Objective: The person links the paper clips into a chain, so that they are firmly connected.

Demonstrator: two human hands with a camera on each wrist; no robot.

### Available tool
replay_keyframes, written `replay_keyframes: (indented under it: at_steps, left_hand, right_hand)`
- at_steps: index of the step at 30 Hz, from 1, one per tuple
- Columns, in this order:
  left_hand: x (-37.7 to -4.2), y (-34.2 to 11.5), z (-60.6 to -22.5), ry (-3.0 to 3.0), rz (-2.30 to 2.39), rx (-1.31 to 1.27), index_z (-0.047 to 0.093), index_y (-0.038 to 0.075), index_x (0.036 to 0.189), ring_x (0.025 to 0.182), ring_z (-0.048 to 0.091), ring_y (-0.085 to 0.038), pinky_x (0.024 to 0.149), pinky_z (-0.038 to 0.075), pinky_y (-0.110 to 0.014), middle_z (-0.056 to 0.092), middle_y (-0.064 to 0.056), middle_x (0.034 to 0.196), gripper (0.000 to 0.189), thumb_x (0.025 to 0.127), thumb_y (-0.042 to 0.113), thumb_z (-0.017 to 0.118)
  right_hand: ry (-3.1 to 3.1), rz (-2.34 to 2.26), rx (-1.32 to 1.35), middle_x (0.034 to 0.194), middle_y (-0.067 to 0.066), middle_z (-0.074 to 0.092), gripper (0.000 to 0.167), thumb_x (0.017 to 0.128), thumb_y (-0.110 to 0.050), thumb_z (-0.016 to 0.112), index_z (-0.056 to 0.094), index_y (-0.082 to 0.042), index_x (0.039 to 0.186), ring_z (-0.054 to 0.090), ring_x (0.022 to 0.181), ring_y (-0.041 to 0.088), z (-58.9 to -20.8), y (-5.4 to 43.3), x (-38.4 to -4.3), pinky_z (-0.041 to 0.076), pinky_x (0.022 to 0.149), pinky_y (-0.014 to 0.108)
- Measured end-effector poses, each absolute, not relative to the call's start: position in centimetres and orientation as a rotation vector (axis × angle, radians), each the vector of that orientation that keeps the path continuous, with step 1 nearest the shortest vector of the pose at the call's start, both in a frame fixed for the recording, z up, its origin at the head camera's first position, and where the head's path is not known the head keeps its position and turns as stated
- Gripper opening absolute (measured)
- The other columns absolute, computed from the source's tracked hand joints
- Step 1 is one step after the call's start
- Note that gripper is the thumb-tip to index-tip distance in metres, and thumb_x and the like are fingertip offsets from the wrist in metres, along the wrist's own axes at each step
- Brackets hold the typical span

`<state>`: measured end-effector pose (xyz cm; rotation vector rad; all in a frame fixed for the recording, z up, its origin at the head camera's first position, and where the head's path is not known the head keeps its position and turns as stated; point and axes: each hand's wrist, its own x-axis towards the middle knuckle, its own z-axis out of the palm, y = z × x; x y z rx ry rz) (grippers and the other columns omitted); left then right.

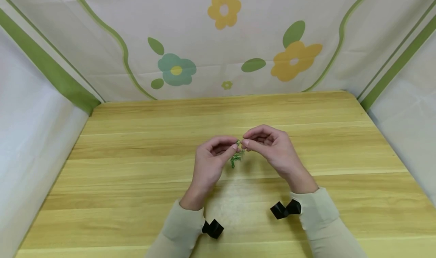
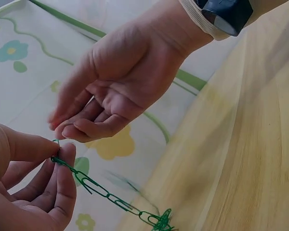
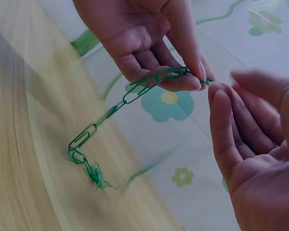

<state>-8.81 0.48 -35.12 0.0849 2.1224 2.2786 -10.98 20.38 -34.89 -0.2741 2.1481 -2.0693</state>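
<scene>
My left hand (image 1: 210, 161) pinches a chain of green paper clips (image 2: 118, 199) near its upper end, between thumb and fingers. In the right wrist view the linked clips slant down from the left fingers to a tangled bunch of green clips (image 3: 95, 175) above the wooden table. A blurred loose strand trails from that bunch. Close beside the left fingertips is my right hand (image 1: 277, 152), its fingers loosely bent at the end clip (image 3: 208, 81). The right thumb (image 3: 265, 85) is blurred and stands apart from the fingers; nothing shows gripped there.
Beneath both hands lies a wood-grain table (image 1: 119, 182). A white cloth (image 1: 218, 46) with printed flowers and green lines hangs behind it, with more white cloth at both sides. Black wrist devices (image 1: 285, 209) sit at the sleeve cuffs.
</scene>
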Motion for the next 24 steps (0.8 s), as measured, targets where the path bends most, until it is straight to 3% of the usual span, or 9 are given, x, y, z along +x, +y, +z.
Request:
replay_keyframes:
  at_steps: [8,10,14,20,24]
  left_hand:
    - [-8.9,0.0,-35.1,2.145,2.258,-0.025,0.078,0.003,0.115,0.096,0.076,-0.017,0.089,0.063,-0.025,0.076,-0.023,0.114,0.015,0.101,0.004,0.074]
    - [-9.0,-0.3,-35.1,2.165,2.270,-0.093,0.078,0.003,0.115,0.095,0.077,-0.018,0.089,0.063,-0.025,0.077,-0.024,0.111,0.015,0.101,0.004,0.074]
    - [-9.4,-1.1,-34.8,2.180,2.337,-0.267,0.077,0.004,0.114,0.092,0.077,-0.017,0.086,0.062,-0.024,0.077,-0.013,0.107,0.014,0.100,0.003,0.074]
    - [-9.7,-2.3,-34.2,2.119,2.484,-0.383,0.076,0.003,0.112,0.089,0.076,-0.017,0.088,0.063,-0.029,0.072,-0.004,0.105,0.012,0.100,0.002,0.074]
    - [-9.9,-2.6,-34.3,2.112,2.493,-0.379,0.076,0.001,0.112,0.086,0.075,-0.015,0.086,0.063,-0.026,0.072,-0.003,0.101,0.012,0.100,0.002,0.075]
  right_hand:
    - [2.405,-1.746,-0.125,0.106,0.009,0.077,0.020,0.100,-0.026,0.079,0.077,-0.010,0.112,0.074,0.097,0.037,-35.8,20.9,-11.8,0.065,0.082,0.038]
    - [2.481,-1.608,-0.057,0.104,0.011,0.077,0.019,0.101,-0.027,0.078,0.077,-0.012,0.112,0.073,0.092,0.034,-36.4,21.3,-12.3,0.063,0.076,0.036]
    - [2.516,-1.393,0.023,0.099,0.011,0.076,0.018,0.102,-0.025,0.076,0.077,-0.010,0.110,0.069,0.078,0.025,-37.7,21.7,-13.1,0.058,0.065,0.031]
    - [2.609,-1.099,0.029,0.093,0.004,0.074,0.027,0.097,-0.038,0.080,0.076,-0.012,0.104,0.065,0.080,0.019,-38.4,20.8,-14.2,0.051,0.072,0.030]
    - [2.624,-0.968,0.035,0.092,0.005,0.074,0.026,0.099,-0.037,0.078,0.074,-0.012,0.098,0.064,0.081,0.020,-38.2,20.0,-14.7,0.049,0.073,0.031]
